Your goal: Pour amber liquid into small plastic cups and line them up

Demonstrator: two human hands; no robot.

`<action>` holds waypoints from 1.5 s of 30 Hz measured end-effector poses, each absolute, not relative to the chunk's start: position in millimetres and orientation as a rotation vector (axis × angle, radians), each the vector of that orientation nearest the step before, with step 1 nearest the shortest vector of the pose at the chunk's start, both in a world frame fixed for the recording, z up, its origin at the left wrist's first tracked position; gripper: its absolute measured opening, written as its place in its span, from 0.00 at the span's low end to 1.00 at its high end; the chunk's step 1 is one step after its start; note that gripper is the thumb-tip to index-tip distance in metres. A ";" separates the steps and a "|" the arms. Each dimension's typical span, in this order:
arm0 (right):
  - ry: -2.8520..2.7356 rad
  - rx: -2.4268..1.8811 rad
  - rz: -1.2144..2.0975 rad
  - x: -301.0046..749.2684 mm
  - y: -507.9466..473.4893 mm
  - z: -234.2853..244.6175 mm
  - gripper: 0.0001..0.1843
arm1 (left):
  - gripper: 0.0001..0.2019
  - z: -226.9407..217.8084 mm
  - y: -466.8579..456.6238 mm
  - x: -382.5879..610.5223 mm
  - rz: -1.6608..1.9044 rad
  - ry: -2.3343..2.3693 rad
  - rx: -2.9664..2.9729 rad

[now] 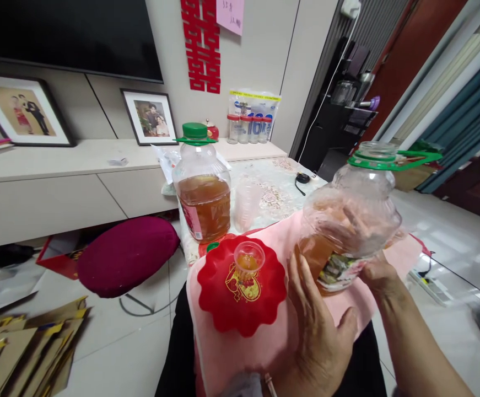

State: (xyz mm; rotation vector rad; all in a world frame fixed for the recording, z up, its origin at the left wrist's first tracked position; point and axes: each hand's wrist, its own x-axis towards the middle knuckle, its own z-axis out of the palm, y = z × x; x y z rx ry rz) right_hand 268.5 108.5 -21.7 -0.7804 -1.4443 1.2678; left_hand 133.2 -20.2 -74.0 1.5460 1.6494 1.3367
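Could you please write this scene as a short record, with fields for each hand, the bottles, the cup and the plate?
left hand: open, fingers along the lower left side of the uncapped bottle
right hand: at that bottle's lower right side, fingers mostly hidden
uncapped bottle: clear, green handle, partly filled with amber liquid
green-capped bottle: standing, partly filled with similar liquid
small clear cup: on the plate, some amber liquid inside
red scalloped plate: on pink cloth

A flat-screen television (70, 38) is hanging above a white cabinet (53, 193); a maroon stool (128, 256) is standing on glossy tiles (111, 328).
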 end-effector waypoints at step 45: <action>-1.203 -0.574 1.387 230.9 155.2 -110.9 0.32 | 0.35 -85.6 -24.1 126.0 1.130 1.489 1.939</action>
